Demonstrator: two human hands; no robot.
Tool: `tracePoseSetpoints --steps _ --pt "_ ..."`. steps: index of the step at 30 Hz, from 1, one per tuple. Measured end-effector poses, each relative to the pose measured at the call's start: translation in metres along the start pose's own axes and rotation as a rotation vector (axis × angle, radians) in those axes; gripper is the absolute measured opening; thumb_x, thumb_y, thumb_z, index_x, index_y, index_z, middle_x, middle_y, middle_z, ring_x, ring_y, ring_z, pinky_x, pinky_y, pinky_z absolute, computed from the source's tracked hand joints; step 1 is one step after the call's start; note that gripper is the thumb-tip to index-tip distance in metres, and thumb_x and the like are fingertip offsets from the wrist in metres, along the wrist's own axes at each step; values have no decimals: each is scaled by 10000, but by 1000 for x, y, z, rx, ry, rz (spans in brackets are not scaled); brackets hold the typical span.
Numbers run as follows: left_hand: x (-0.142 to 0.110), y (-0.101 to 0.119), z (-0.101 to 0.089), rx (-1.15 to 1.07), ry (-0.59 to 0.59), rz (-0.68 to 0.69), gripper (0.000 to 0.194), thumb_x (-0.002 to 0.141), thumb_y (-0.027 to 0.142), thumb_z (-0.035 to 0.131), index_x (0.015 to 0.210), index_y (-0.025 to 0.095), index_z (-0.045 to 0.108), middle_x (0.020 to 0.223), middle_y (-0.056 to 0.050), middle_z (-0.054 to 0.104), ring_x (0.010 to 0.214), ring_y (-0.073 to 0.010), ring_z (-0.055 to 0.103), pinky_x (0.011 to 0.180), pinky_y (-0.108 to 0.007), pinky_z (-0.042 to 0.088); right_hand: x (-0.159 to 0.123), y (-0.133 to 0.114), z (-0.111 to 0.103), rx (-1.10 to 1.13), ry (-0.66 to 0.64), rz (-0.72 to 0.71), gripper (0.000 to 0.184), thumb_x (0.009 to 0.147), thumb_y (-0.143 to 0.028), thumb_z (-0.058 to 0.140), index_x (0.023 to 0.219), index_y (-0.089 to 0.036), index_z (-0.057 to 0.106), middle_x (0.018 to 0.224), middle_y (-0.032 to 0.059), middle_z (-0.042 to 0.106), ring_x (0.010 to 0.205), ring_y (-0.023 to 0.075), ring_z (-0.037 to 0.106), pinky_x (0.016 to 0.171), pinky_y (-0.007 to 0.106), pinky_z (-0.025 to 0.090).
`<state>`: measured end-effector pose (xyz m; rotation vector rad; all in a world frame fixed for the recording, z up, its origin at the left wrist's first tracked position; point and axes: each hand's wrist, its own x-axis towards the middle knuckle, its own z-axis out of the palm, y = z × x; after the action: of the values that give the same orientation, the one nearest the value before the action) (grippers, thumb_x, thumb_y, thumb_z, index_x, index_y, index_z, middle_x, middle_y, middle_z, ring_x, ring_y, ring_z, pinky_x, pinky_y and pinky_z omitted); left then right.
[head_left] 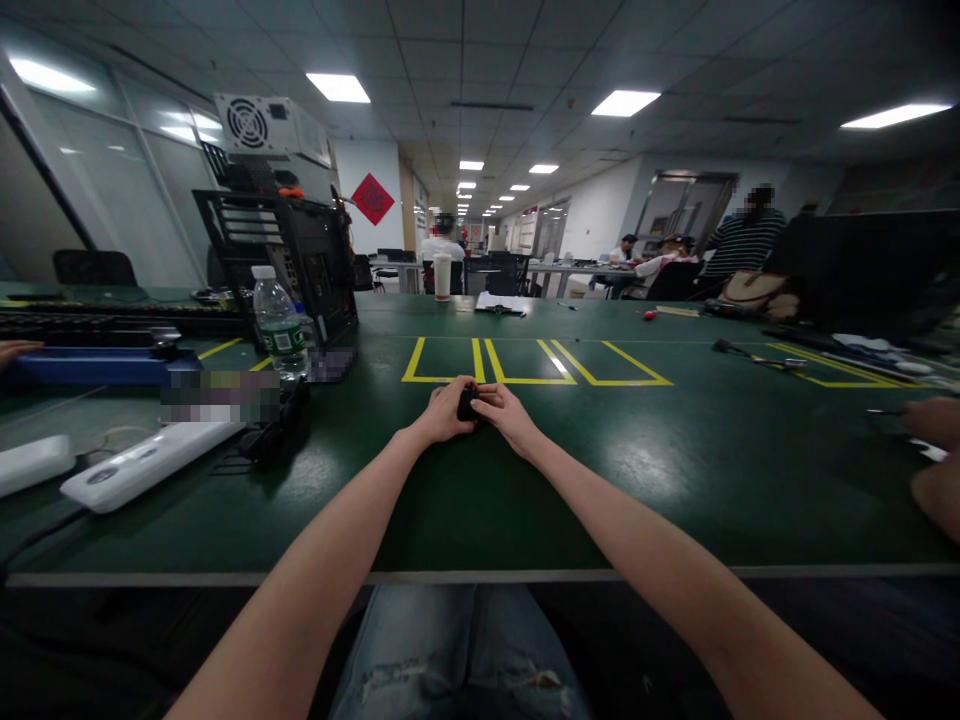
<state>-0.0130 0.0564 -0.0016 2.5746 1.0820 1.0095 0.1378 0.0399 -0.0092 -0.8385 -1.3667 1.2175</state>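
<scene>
1. A small, rounded black object (pixel 466 403) sits between the hands, at the dial's centre, over the dark green, glossy bench (pixel 510 530).
2. The left hand (pixel 448 412) is curled round its nine o'clock side, grasping it. The right hand (pixel 508 415) brings bent fingers to its three o'clock side; whether they pinch or merely touch is too small to tell.
3. For good handling, the left grip should stay the steady one, leaving the right fingertips to work lightly, low over the bench.
4. The straight, pale front edge (pixel 495 577) runs across six o'clock; elbows need care there.
5. Yellow tape outlines (pixel 442 380) lie just beyond, between twelve and two.
6. A clear plastic bottle (pixel 281 330) at ten and a long white power strip (pixel 150 465) near nine narrow the left side. Room is wider toward four, short of a co-worker's hand (pixel 934 425) at three.
</scene>
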Motion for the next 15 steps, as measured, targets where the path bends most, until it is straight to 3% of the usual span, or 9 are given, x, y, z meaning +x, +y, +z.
tracePoseSetpoints --steps 8,15 --pt "0 3 -1 8 -11 -7 592 574 175 626 1091 234 344 1079 -42 496 1048 -253 478 914 -442 308 8 6 -2 -8 16 54 271 645 -285 646 875 -163 569 894 47 615 890 183 554 839 376 404" --pt "0 0 0 27 -9 10 610 579 180 630 1108 223 329 1084 -50 489 1047 -252 480 921 -433 309 0 -1 -1 17 -21 -4 307 599 -199 671 880 -202 548 915 12 599 916 161 542 848 362 405"
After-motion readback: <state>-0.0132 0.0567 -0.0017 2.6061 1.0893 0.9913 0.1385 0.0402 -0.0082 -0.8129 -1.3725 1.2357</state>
